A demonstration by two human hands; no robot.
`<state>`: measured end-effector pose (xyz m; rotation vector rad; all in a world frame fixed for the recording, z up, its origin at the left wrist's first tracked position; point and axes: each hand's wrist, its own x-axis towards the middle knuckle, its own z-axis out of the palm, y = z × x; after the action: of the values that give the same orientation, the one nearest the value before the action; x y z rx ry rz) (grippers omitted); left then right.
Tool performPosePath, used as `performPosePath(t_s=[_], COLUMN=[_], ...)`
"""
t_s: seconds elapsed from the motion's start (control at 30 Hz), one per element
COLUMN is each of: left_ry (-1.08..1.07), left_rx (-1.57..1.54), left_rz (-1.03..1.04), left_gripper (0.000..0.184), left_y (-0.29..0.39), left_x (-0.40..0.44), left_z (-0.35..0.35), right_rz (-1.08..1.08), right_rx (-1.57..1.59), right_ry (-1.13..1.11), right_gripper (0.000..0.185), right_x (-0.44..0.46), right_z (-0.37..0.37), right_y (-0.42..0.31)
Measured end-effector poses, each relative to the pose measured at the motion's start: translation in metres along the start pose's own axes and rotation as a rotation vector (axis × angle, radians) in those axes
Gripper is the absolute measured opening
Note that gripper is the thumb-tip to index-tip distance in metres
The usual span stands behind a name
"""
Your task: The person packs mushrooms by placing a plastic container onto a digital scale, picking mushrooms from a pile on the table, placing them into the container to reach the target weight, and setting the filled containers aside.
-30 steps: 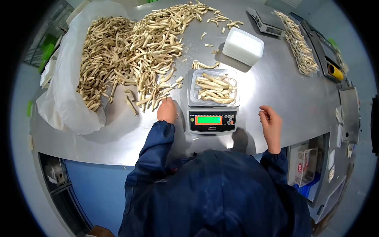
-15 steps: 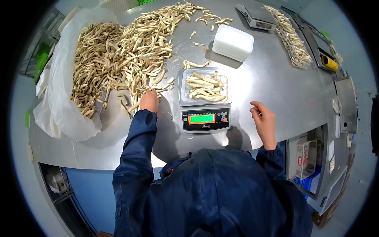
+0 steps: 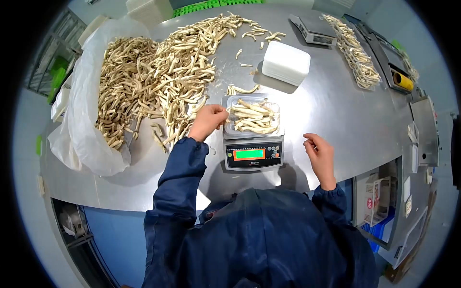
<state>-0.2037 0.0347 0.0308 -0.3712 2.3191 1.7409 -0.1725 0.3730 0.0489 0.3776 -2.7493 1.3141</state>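
Slender ridged mushrooms (image 3: 254, 117), clear plastic tray (image 3: 231, 128), left hand (image 3: 209, 121) moved from pile (image 3: 185, 72) to tray, grip pinched, contents unclear, right hand (image 3: 321, 157) loosely parted

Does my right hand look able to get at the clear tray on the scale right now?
Probably yes: your right hand looks empty and close by, with only bare tabletop and the edge of the scale between it and the clear tray.

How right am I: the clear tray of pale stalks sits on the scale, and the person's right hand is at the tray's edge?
Wrong hand: the head view shows the left hand at the edge of the clear tray of pale stalks on the scale.
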Motion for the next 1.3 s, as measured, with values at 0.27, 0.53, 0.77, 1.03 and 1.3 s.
performPosePath(t_s=[0.27,0.53,0.77,1.03,1.3], left_ry=[0.118,0.029,0.116,0.114,0.206], left_rx=[0.022,-0.049,-0.154,-0.22,0.475], left_rz=[0.067,0.078,0.069,0.146,0.623], left_gripper=[0.024,0.015,0.015,0.017,0.014], left_y=[-0.001,0.005,-0.018,-0.002,0.022], left_x=[-0.004,-0.015,-0.041,-0.041,-0.021], left_z=[0.002,0.005,-0.007,0.01,0.037], right_rz=[0.028,0.027,0.048,0.028,0.032], right_rx=[-0.01,-0.024,-0.018,-0.032,-0.033], right_ry=[0.025,-0.009,-0.016,-0.054,-0.04], right_gripper=[0.015,0.016,0.016,0.016,0.017], right_x=[-0.004,-0.004,-0.004,-0.004,-0.008], right_z=[-0.008,-0.006,-0.01,-0.004,-0.01], right_y=[0.004,0.002,0.0,-0.003,-0.001])
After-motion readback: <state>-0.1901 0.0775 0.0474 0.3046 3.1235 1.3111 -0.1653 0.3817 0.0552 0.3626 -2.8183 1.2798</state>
